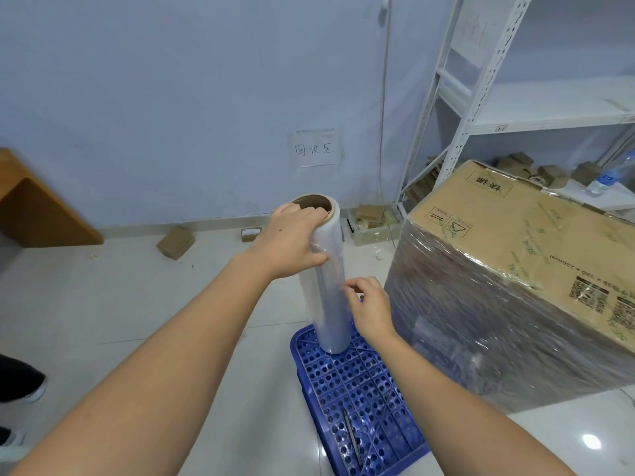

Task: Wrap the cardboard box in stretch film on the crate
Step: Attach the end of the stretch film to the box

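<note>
- Two hands on the roll [331,286]: our left hand [292,242] grips its top, fingers hooked into the core; our right hand [369,304] pinches at the film edge mid-roll.
- Roll stands upright on the blue crate [360,389].
- Box [515,280] sits beside it, sides already filmed, top bare.
- We'd judge: peel the tail free first, hold the roll steady, keep tension.

Storeroom; metal shelving [477,84]; scattered cartons [176,242]

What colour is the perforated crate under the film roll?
The crate is blue, seen best in the head view, the only one.
</note>
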Tool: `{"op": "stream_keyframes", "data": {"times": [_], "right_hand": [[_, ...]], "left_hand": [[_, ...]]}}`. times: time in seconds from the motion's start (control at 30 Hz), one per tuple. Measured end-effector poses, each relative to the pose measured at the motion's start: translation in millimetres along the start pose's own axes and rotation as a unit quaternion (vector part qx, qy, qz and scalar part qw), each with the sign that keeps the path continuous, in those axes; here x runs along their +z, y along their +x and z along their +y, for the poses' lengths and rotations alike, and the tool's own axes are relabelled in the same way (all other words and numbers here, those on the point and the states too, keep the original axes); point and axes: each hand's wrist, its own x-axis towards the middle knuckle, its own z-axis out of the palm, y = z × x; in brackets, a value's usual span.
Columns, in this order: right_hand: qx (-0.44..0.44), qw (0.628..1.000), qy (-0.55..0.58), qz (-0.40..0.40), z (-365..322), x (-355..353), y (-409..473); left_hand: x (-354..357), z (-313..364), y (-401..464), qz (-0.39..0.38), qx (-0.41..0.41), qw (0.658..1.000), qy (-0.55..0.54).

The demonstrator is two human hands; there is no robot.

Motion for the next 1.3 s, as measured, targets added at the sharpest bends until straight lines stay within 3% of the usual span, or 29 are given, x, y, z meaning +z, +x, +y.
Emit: {"op": "stream_keyframes", "data": {"times": [0.17, 0.4, 0.53, 0.7, 0.9, 1.2, 1.3], "right_hand": [[0.046, 0.998, 0.033, 0.015, -7.7, 0.3, -5.9], [0.015, 1.000, 0.014, -0.021, 0.2, 16.5, -39.8], [0.044, 0.996, 0.041, -0.064, 5.0, 22.3, -20.6], [0.122, 0.990, 0.016, -0.075, 27.0, 40.0, 10.3], [0.118, 0.990, -0.024, -0.078, 38.7, 39.1, 6.1], [0.000, 0.966, -0.213, -0.144, 46.8, 19.0, -39.4], [0.011, 0.978, -0.163, -0.128, 51.5, 18.0, -44.6]], "left_hand": [[-5.6, -23.2, 2.5, 0.003, -0.012, 1.000, -0.017], [2.3, -31.2, 7.7, 0.024, -0.046, 0.998, -0.047], [7.4, -29.2, 3.8, 0.055, -0.033, 0.994, -0.086], [12.1, -38.2, 0.5, 0.054, -0.037, 0.997, -0.046], [14.8, -48.6, -14.2, 0.075, -0.072, 0.994, -0.042], [9.5, -24.9, -17.5, 0.063, -0.096, 0.993, -0.021], [9.0, -18.3, -13.8, 0.056, -0.082, 0.995, -0.013]]}}
